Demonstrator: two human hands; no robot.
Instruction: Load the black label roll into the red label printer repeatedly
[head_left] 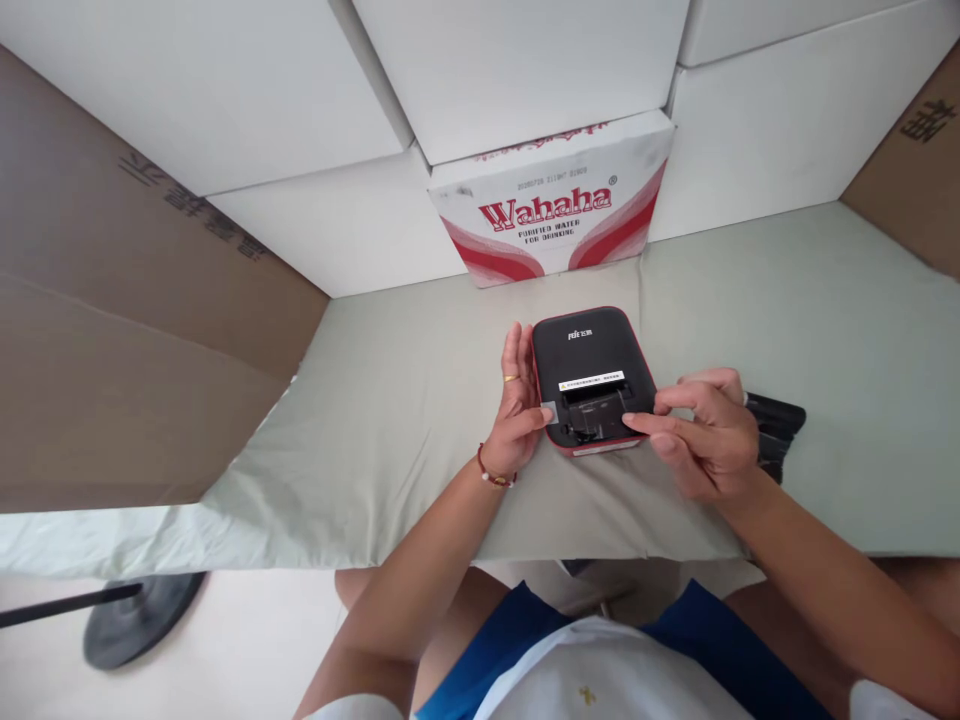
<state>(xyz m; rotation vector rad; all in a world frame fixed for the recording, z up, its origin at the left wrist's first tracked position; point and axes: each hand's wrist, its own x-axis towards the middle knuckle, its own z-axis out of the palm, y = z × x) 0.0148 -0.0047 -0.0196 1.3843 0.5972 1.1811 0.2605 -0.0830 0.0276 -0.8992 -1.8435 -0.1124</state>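
Note:
A small black printer [589,350] with a red edge lies on the cloth-covered table in front of me. It has a white warning strip [591,382] above a dark glossy panel [596,415]. My left hand [520,405] holds its left side, long fingers stretched along the edge and the thumb on a grey tab [552,411] at the lower left corner. My right hand [705,430] is at the opposite side, its index fingertip touching the panel's right end. The other right fingers are loosely bent and apart, with nothing visible between them.
Beside my right wrist lies a black object [776,425], partly hidden. A Wahaha water carton [559,210] stands behind the printer, against white boxes [517,70]. Brown cardboard [112,330] walls the left side, more cardboard [915,170] the right. The table's front edge is near my lap.

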